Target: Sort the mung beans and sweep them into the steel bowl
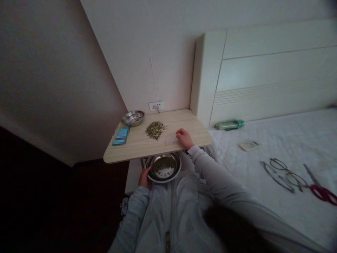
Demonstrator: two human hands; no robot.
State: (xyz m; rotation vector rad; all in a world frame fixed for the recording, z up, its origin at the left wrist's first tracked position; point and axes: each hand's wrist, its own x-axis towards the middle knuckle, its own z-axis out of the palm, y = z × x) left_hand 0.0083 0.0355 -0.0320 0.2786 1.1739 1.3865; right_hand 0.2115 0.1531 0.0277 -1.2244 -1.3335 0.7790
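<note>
While the left hand holds the left rim of a metal bowl below the near edge of the counter, the right hand pinches a clear sheet with narrow fingers. In my judgement, the sheet works best low and flat on the wood, and the bowl level, close under the edge. The pile of green bits lies left of the right hand, apart from it, and farther than the left hand.

At our right fingers we see a clear, plastic-looking piece; beneath them, a smooth, matt, wood-grained tabletop; against our left fingers, a glossy metal bowl.
</note>
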